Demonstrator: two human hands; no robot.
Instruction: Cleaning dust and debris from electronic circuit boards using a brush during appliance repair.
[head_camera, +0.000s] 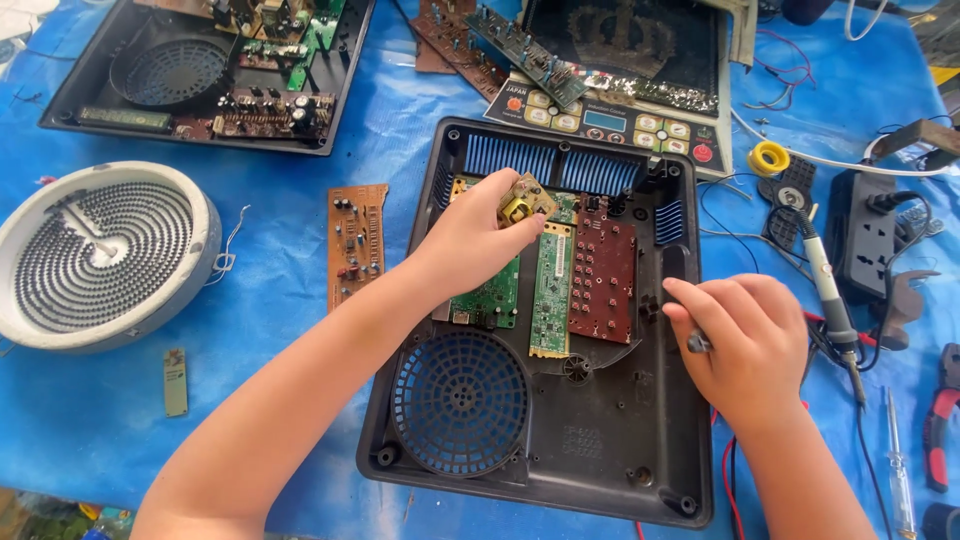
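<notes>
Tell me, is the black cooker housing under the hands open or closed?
Open: black housing has no cover, so boards and fan grille show.

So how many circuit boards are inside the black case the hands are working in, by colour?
Green boards: 2
Reddish-brown boards: 1
Total: 3
The left hand lifts a small yellow part above the black case; a board partly hidden beneath isn't counted.

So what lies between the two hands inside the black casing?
In the head view, between the left hand and right hand lie a green circuit board and a dark red board, side by side in the casing.
</notes>
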